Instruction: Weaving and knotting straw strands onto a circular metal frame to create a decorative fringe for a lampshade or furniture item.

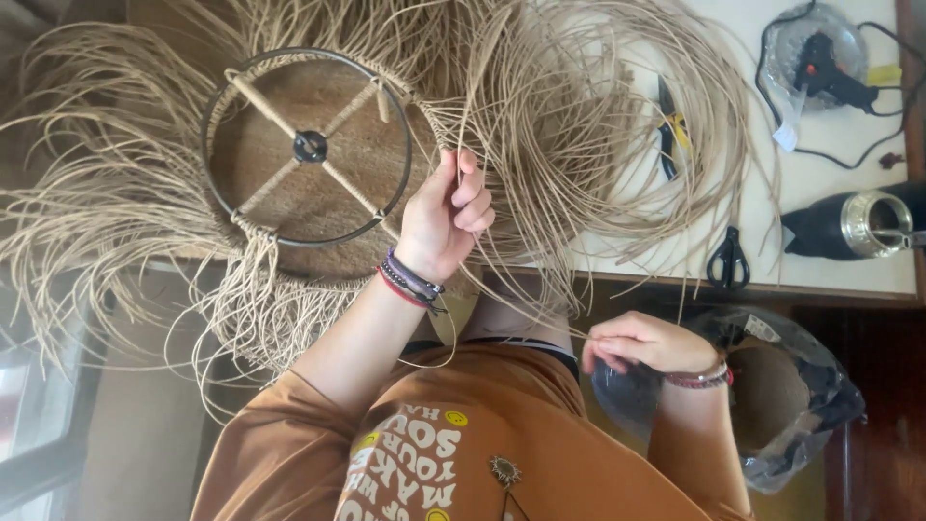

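Spreading wide across the table point(830, 241), dry straw-coloured raffia strands point(579, 125) fan out from a round black metal frame point(307, 147) with wrapped spokes. Left hand point(444, 217) pinches several strands beside its rim; right hand point(644, 342) curls closed, lower, near a crinkly plastic bag point(801, 405).

Holds left hand point(446, 220) up at the wire lampshade frame's point(400, 145) right edge, pinching a raffia strand point(465, 111). Rests right hand point(641, 342) curled closed, lower right of that frame.
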